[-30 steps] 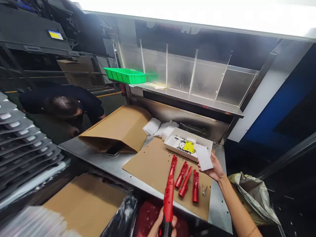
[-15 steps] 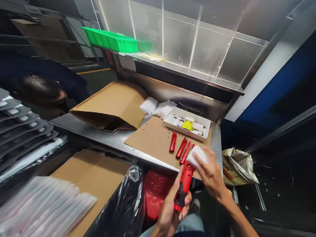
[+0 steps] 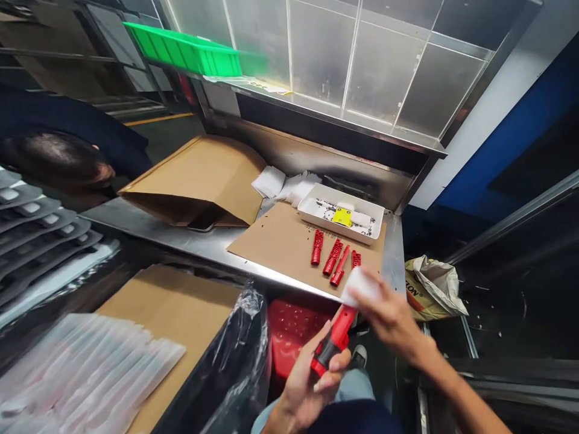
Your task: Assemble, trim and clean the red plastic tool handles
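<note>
A red and black plastic housing part (image 3: pixel 338 335), long and handle-like, is gripped in my left hand (image 3: pixel 312 374) over my lap. My right hand (image 3: pixel 389 307) pinches a folded white cloth or wipe (image 3: pixel 360 286) against the upper end of that part, so this end is hidden. Just beyond lie several red plastic housing pieces (image 3: pixel 333 257) on a flat cardboard sheet (image 3: pixel 271 235). Behind them a white tray (image 3: pixel 312 211) contains a yellow label (image 3: pixel 342 216), white pieces and dark specks.
A large cardboard sleeve (image 3: pixel 203 175) and white wipes (image 3: pixel 270 181) lie on the metal bench. Bagged parts (image 3: pixel 90 367) rest at lower left. A green bin (image 3: pixel 181 51) stands on the shelf. A paper sack (image 3: pixel 434 289) is at right. Another person (image 3: pixel 58 157) bends at left.
The view has shifted slightly. My right hand and the white wipe have moved a little along the upper end of the red part, which my left hand still holds.
</note>
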Action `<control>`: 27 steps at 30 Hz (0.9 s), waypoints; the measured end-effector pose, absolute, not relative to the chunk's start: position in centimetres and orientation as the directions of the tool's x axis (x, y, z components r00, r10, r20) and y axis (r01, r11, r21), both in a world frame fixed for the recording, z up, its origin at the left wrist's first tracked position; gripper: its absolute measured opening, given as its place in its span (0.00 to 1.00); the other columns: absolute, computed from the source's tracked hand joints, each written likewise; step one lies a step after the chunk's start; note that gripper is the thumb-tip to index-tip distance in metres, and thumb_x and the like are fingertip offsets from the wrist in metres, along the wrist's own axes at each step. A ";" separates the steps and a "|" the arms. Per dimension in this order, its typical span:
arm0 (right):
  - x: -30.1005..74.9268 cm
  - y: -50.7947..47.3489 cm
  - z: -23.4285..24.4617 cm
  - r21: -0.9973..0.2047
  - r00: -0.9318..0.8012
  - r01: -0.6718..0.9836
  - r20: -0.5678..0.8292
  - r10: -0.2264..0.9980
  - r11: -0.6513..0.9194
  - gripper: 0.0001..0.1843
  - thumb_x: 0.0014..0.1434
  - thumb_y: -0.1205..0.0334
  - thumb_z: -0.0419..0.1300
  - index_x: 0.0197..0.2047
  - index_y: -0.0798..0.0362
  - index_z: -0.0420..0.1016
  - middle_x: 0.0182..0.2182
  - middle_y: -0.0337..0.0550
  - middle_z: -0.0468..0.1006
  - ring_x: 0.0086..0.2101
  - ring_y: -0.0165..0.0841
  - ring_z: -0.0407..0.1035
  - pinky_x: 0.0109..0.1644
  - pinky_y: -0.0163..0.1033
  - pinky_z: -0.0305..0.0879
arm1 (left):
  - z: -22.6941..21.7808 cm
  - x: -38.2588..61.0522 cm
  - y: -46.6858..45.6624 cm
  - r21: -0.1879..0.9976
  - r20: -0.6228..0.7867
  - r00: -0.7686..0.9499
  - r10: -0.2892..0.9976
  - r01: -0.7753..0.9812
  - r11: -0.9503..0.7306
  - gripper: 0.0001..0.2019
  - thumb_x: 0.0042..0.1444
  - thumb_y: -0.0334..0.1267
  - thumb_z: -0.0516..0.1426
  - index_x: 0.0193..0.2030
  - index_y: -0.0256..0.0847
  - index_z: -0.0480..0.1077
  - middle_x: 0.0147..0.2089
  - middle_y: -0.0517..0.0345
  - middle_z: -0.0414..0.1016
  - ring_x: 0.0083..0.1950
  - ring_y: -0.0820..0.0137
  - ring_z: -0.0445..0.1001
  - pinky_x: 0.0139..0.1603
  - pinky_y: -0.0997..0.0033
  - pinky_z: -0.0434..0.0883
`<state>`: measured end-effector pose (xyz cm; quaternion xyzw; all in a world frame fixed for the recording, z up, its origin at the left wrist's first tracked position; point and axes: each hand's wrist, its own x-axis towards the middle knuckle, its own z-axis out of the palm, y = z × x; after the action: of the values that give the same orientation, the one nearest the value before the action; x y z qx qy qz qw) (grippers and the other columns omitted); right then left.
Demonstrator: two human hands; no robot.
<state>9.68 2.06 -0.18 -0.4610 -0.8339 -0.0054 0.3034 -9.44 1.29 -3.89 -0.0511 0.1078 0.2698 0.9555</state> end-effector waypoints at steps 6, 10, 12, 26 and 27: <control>9.9 1.6 0.1 -0.244 -0.414 0.772 0.506 0.756 0.586 0.20 0.67 0.67 0.49 0.58 0.48 0.71 0.64 0.56 0.65 0.53 0.40 0.72 0.48 0.40 0.76 | -4.5 -9.6 1.2 -0.149 -0.178 0.865 0.468 -0.494 0.856 0.11 0.59 0.32 0.60 0.28 0.27 0.71 0.19 0.61 0.66 0.12 0.88 0.59 0.12 0.94 0.54; 10.2 1.2 -0.1 -0.233 -0.524 0.708 0.461 0.717 0.667 0.20 0.67 0.65 0.48 0.58 0.46 0.71 0.63 0.53 0.66 0.47 0.38 0.76 0.42 0.39 0.77 | -4.6 -9.4 1.2 -0.173 -0.206 0.867 0.454 -0.489 0.855 0.11 0.60 0.32 0.58 0.28 0.28 0.70 0.19 0.63 0.64 0.13 0.89 0.59 0.13 0.95 0.53; 10.3 1.1 -0.2 -0.233 -0.454 0.768 0.458 0.764 0.596 0.20 0.67 0.67 0.49 0.57 0.47 0.72 0.63 0.53 0.66 0.49 0.39 0.75 0.44 0.40 0.77 | -4.5 -9.3 1.2 -0.164 -0.224 0.867 0.445 -0.484 0.860 0.12 0.62 0.34 0.56 0.29 0.28 0.70 0.19 0.63 0.63 0.12 0.89 0.58 0.12 0.94 0.52; 10.1 1.9 -2.2 -0.270 -0.450 0.771 0.409 0.794 0.576 0.22 0.70 0.56 0.45 0.64 0.42 0.64 0.68 0.49 0.56 0.48 0.38 0.76 0.41 0.38 0.78 | -3.3 -7.6 1.2 0.305 -0.561 0.584 0.587 -0.514 0.802 0.20 0.66 0.44 0.49 0.30 0.34 0.72 0.16 0.60 0.63 0.12 0.84 0.52 0.11 0.88 0.46; 10.0 2.0 -2.2 -0.287 -0.366 0.810 0.432 0.824 0.511 0.22 0.70 0.57 0.44 0.63 0.42 0.66 0.67 0.48 0.58 0.48 0.38 0.76 0.42 0.40 0.78 | -3.2 -7.7 1.3 0.310 -0.544 0.604 0.583 -0.501 0.808 0.18 0.65 0.46 0.49 0.35 0.35 0.73 0.15 0.61 0.63 0.11 0.84 0.50 0.11 0.87 0.45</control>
<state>9.99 2.01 -2.20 -0.4944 -0.8265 0.0127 0.2689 -7.73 1.27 -3.24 0.0629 0.3256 0.3034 0.8933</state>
